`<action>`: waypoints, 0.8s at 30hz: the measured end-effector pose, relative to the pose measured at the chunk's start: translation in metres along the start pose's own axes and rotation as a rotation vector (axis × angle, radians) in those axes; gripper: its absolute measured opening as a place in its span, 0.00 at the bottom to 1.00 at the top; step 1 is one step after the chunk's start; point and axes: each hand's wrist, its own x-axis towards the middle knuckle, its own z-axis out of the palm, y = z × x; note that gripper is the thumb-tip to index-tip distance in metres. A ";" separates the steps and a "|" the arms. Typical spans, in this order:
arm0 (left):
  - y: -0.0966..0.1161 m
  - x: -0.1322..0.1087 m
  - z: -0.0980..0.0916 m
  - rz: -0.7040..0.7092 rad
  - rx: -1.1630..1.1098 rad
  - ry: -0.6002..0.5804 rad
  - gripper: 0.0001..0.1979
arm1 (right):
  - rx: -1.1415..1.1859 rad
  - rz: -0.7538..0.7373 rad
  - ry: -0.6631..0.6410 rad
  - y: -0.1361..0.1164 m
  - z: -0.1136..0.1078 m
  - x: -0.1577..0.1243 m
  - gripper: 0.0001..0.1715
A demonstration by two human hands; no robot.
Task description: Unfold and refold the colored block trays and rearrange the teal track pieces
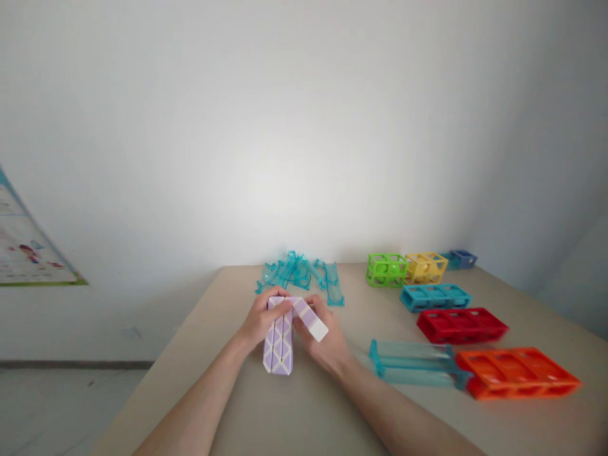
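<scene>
Between my hands is a purple and white snake cube puzzle (279, 345), held above the table. Its folded part forms a double strip of triangle-patterned segments pointing toward me, and one arm slants off to the right with a white end. My left hand (263, 316) is closed round the upper left of the folded part, thumb lying across its front. Around the slanting arm my right hand (324, 332) is closed, with its fingers behind it and partly hidden.
Translucent teal track pieces (292, 272) lie heaped at the table's (190, 354) back edge. On the right are a green frame block (387, 270), a yellow one (426, 268), a teal one (436, 296), a red one (462, 325) and an orange one (517, 372) joined to a clear track (415, 363).
</scene>
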 end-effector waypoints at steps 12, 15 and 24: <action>0.003 -0.004 0.003 0.046 -0.013 -0.073 0.15 | 0.154 0.186 0.155 0.005 0.006 0.008 0.33; 0.003 -0.005 0.002 0.034 -0.048 -0.132 0.15 | 0.523 0.312 0.133 0.010 0.015 0.008 0.32; 0.002 -0.006 0.013 -0.120 -0.250 -0.084 0.25 | 0.500 0.172 0.166 0.012 0.009 0.009 0.23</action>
